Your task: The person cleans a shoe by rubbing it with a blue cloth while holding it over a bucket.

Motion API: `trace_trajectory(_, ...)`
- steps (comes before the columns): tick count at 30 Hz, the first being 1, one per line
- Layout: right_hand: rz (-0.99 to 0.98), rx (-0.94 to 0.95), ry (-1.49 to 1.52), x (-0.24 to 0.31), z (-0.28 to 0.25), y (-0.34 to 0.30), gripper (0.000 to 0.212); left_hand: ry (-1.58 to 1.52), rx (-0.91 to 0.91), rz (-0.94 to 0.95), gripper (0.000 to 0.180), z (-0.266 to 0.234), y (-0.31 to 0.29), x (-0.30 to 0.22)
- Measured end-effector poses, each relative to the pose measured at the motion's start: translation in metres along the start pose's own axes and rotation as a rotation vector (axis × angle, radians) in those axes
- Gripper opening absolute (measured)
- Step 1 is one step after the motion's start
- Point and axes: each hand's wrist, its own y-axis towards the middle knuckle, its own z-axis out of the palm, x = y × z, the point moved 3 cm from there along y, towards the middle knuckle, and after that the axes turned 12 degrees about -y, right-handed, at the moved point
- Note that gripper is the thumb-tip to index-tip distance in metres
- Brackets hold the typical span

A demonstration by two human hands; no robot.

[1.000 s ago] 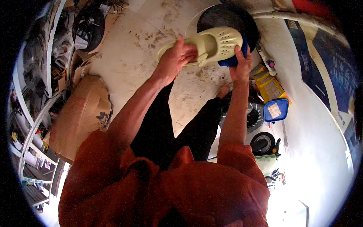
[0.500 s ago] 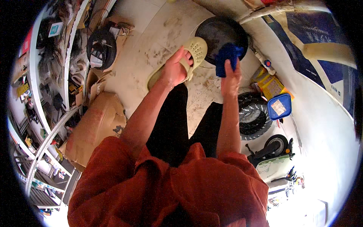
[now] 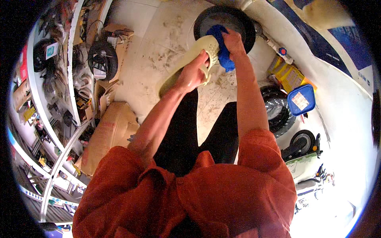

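A pale yellow-green clog (image 3: 171, 80) with holes in its toe is gripped in my left hand (image 3: 193, 71), fingers hooked into its opening. My right hand (image 3: 234, 43) clutches a blue cloth (image 3: 226, 59), which lies against the toe of the clog. Part of the cloth hangs down beside the shoe. Just beyond both hands, a round black basin (image 3: 247, 29) rests on the floor, its near left side partly covered by the cloth and my right hand.
Brown cardboard (image 3: 109, 133) and a tyre (image 3: 102, 60) stand at the left, by cluttered shelves (image 3: 72, 59). On the right are a yellow box (image 3: 291, 73), a blue-lidded tub (image 3: 301, 100), more tyres (image 3: 276, 115) and a pipe with a valve (image 3: 282, 51). The floor (image 3: 158, 43) is stained.
My right hand has brought the blue cloth leftward from over the basin onto the clog's toe. The clog has tilted slightly in my left hand. The whole view has shifted a little.
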Motion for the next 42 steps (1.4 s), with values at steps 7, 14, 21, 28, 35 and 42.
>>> trace_trajectory(7, -0.382, -0.517, 0.092, 0.045, 0.034, -0.065, 0.035, -0.034, -0.075, 0.048, 0.053, -0.017, 0.041, -0.008)
trace_trajectory(14, -0.049, -0.241, 0.238, -0.005, 0.01, 0.004, 0.037, -0.062, -0.15, 0.095, 0.035, 0.008, 0.021, 0.012)
trace_trajectory(21, -0.283, -0.424, 0.24, 0.044, 0.034, -0.051, 0.033, -0.095, -0.018, 0.112, 0.052, -0.01, 0.055, -0.021)
trace_trajectory(28, -0.197, -0.223, -0.707, -0.012, 0.019, 0.009, 0.037, -0.035, -0.123, 0.078, 0.065, 0.016, 0.024, 0.009)
trace_trajectory(35, -0.269, -0.467, 0.174, 0.032, 0.037, -0.049, 0.029, -0.087, -0.005, -0.006, 0.055, -0.022, 0.056, -0.01)
trace_trajectory(42, -0.221, -0.142, -0.579, 0.012, 0.025, 0.001, 0.032, 0.188, -0.2, -0.007, 0.069, -0.021, 0.03, 0.005)
